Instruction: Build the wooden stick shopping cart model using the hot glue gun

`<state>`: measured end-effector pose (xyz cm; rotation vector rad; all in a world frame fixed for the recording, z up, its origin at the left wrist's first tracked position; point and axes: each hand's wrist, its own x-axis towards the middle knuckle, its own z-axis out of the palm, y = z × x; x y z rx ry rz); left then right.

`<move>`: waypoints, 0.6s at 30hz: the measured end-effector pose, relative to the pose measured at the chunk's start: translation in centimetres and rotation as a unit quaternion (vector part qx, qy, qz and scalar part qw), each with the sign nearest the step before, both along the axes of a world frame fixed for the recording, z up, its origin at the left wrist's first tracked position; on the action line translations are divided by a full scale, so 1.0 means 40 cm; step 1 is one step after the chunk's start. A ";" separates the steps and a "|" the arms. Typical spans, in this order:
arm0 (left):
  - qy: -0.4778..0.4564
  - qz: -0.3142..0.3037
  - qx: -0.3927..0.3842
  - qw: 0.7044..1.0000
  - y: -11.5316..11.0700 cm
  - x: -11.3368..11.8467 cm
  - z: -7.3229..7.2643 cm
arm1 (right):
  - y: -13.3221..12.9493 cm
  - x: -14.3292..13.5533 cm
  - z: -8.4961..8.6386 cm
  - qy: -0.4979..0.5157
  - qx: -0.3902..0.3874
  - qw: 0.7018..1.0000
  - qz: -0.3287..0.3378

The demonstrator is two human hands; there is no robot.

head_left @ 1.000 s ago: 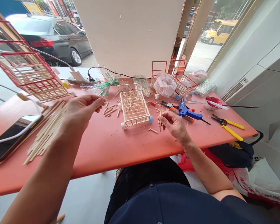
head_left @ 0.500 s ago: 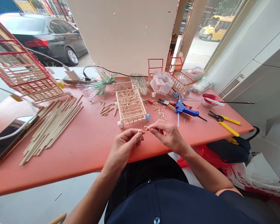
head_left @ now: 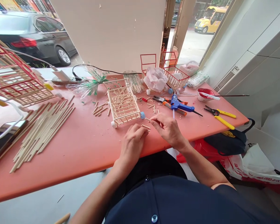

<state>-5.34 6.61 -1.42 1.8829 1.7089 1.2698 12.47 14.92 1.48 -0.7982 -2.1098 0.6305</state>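
My left hand (head_left: 134,140) is near the table's front edge, its fingers pinched on short wooden sticks (head_left: 146,126). Just to its right, my right hand (head_left: 166,129) pinches one short stick (head_left: 147,119) between thumb and forefinger. Beyond both hands stands a small unpainted cart (head_left: 124,105) built of sticks, with white and blue caps as wheels. Neither hand touches it. Short cut pieces (head_left: 100,110) lie left of the cart, and a few more lie to its right.
Long sticks (head_left: 44,130) and a phone (head_left: 6,135) lie left. A blue glue gun (head_left: 182,106), pliers and yellow-handled cutters (head_left: 220,116) lie right. Red-trimmed carts (head_left: 176,77), a crumpled bag (head_left: 155,79) and a red paint cup (head_left: 205,94) stand behind.
My left hand has turned over, its back now upward, with the held sticks pointing right. The right hand still pinches its stick. The whole view has shifted slightly.
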 end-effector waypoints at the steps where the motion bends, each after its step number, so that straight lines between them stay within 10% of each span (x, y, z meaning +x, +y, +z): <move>1: 0.028 0.005 -0.002 1.000 0.002 0.005 -0.005 | 0.002 0.003 -0.002 -0.001 0.000 1.000 -0.003; 12: -0.050 0.014 -0.019 0.998 -0.025 -0.029 0.013 | -0.004 0.020 -0.002 0.019 -0.044 0.998 -0.030; 18: -0.325 0.011 -0.072 0.943 -0.111 -0.026 0.020 | -0.085 0.005 0.035 0.065 -0.241 0.963 0.104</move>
